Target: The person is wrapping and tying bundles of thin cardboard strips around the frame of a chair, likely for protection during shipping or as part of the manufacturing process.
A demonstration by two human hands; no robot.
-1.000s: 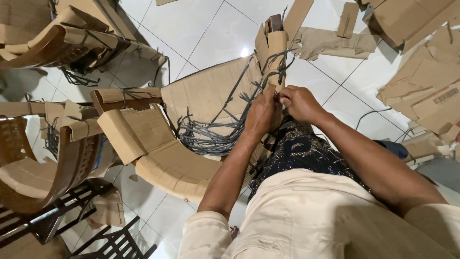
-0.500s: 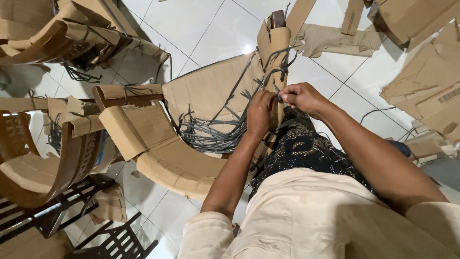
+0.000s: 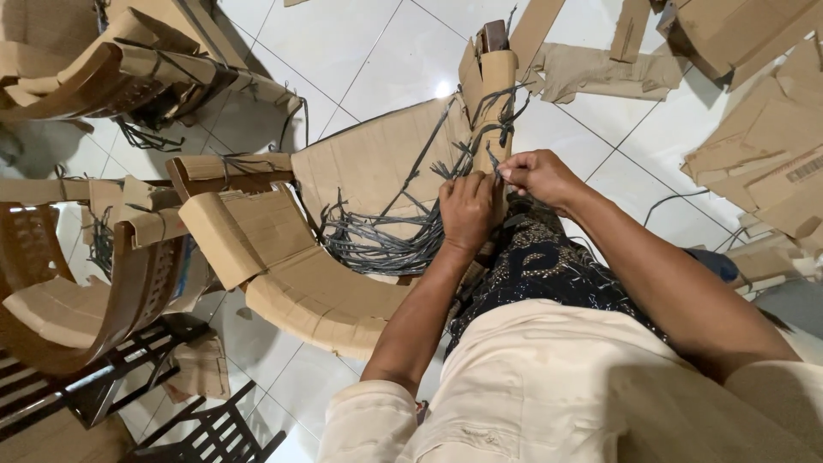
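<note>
The floor [image 3: 360,51] is of white tiles, with pieces of cardboard [image 3: 763,146] lying on it at the right. Over it, the left hand [image 3: 465,210] is closed, its fingers curled around thin grey string [image 3: 480,141] against the arm of a chair wrapped in cardboard [image 3: 283,266]. The right hand [image 3: 536,176] is just beside it, and its fingertips pinch the same string. A loose bundle of string [image 3: 377,244] lies on the seat of the chair, below the left hand. At the far left stand more wrapped chairs [image 3: 77,283], brown under the cardboard.
</note>
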